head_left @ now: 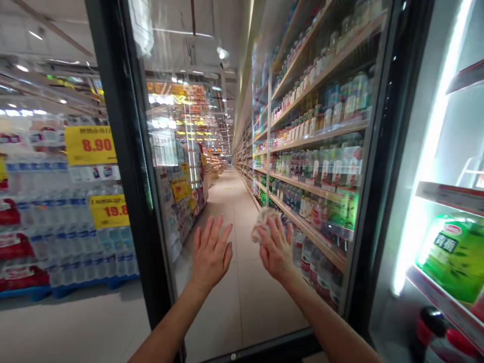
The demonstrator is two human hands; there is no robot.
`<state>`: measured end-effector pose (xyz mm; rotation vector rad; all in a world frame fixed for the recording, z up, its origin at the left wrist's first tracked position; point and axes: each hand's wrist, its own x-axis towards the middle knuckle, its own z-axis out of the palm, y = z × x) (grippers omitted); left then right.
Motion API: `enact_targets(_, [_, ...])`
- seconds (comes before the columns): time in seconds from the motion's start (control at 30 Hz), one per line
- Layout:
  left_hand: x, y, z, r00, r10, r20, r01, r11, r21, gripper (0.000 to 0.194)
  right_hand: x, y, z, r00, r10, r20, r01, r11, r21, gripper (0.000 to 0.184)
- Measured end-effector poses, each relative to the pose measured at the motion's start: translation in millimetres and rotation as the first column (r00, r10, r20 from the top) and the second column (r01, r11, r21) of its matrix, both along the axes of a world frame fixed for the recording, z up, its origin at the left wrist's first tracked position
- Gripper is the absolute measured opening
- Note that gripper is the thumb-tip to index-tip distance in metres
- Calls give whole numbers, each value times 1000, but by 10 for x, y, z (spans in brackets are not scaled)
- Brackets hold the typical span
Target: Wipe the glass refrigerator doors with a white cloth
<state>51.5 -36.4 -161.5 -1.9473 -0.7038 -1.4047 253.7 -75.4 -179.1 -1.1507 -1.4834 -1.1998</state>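
Note:
In front of me is a glass door (221, 116) in a black frame, swung out from a lit cooler. My right hand (278, 249) holds a crumpled pale cloth (261, 225) against the pane, its fingers over the cloth; part of the cloth is hidden beneath them. My left hand (212, 252) is at about the same height to the left, open, with fingers spread and nothing held. Its palm faces the glass, and I cannot tell whether it touches. Streaks and reflections show on the upper glass.
On the right, the cooler shelf (446, 295) bears a green package (451, 252), with dark bottles below. Shelves of bottles (313, 166) appear in or through the glass beside a long aisle. Stacked water bottles (71, 217) with yellow price signs (91, 145) stand left of the door frame (130, 166).

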Motion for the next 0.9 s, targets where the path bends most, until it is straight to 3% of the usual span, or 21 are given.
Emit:
enact_targets(0.07, [-59,-3,-1,999,-16,-43,15,1000,-10,47,-17,-6,49,1000,10,26,-10,1000,6,49])
enact_targets(0.17, [-236,-13,-48,999,-32,-5,32,998,-48,55,152,11,204,956,-52,-288,101,982,160,51])
enact_targets(0.23, [-390,-33,-116,995,-31,100,40,995,-91,59,144,46,217,925,-51,-377,131,973,190,51])
enact_targets(0.3, [-539,-71,-204,982,-46,181,69,990,-126,59,-58,84,81,973,-17,-228,48,990,129,50])
enact_targets(0.37, [-659,-125,-289,976,-71,208,102,985,-139,58,-384,116,-136,996,76,50,-76,997,3,46])
enact_targets(0.47, [-774,-210,-366,974,-94,204,122,984,-131,58,-830,169,-265,918,220,331,-197,975,-102,39])
enact_targets(0.57, [-827,-255,-379,964,-104,246,133,986,-105,59,-1047,219,60,919,233,318,-217,973,-83,39])
enact_targets(0.63, [-845,-251,-374,955,-108,277,139,986,-95,59,-1118,243,334,976,180,124,-178,984,-32,43])
enact_targets(0.7, [-858,-237,-356,956,-112,272,144,984,-101,57,-1191,247,426,988,153,20,-152,988,-29,45])
enact_targets(0.77, [-866,-252,-302,957,-111,268,150,980,-128,54,-1272,231,271,970,193,150,-182,980,-84,43])
enact_targets(0.83, [-871,-346,-196,950,-120,290,181,964,-194,48,-1339,218,-13,887,266,377,-220,962,-161,39])
enact_targets(0.9, [-877,-557,-68,928,-166,335,274,912,-305,38,-1375,230,-224,833,292,470,-222,954,-201,37])
